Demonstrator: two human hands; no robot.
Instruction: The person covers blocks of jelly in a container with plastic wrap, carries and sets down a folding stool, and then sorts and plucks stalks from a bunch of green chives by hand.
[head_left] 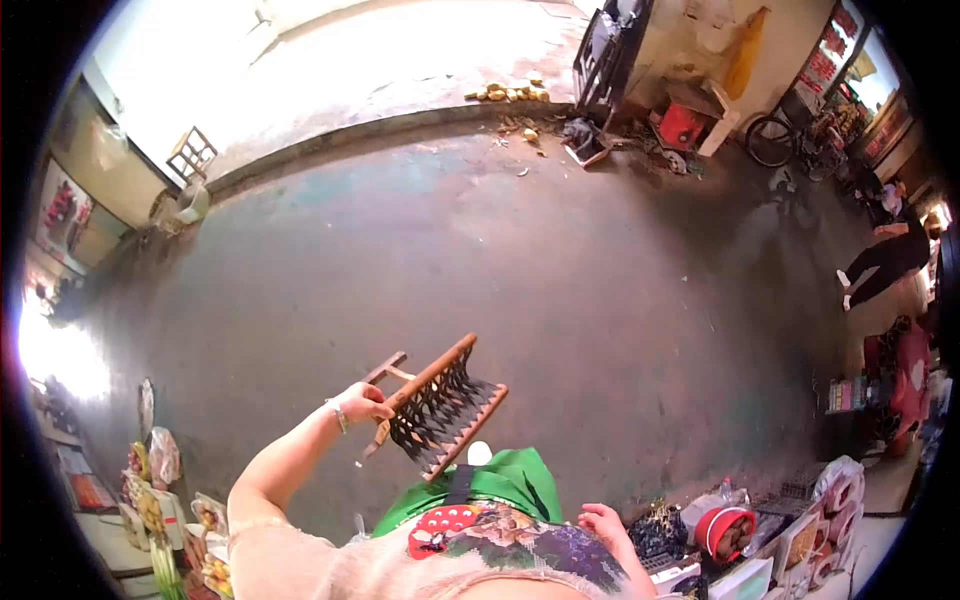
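My left hand [364, 402] is wrapped round the wooden frame of a small folding stool [447, 408]. The stool has brown wooden bars and a dark woven strap seat, and hangs tilted above the floor in front of me. A bracelet circles my left wrist. Low beside my body, my right hand [600, 522] has its fingers loosely bent, and nothing shows in them. A green apron or cloth [520, 482] with a red, white-dotted patch [440, 528] covers my front. One light shoe tip [480, 454] pokes out just past the cloth.
Grey concrete floor [450, 240] runs to a raised step [400, 122]. Yellowish produce [510, 93] lies beyond it. A red bucket [724, 532] and other goods stand near my right side, fruit and vegetables [150, 505] at lower left. A person [890, 262] is at far right.
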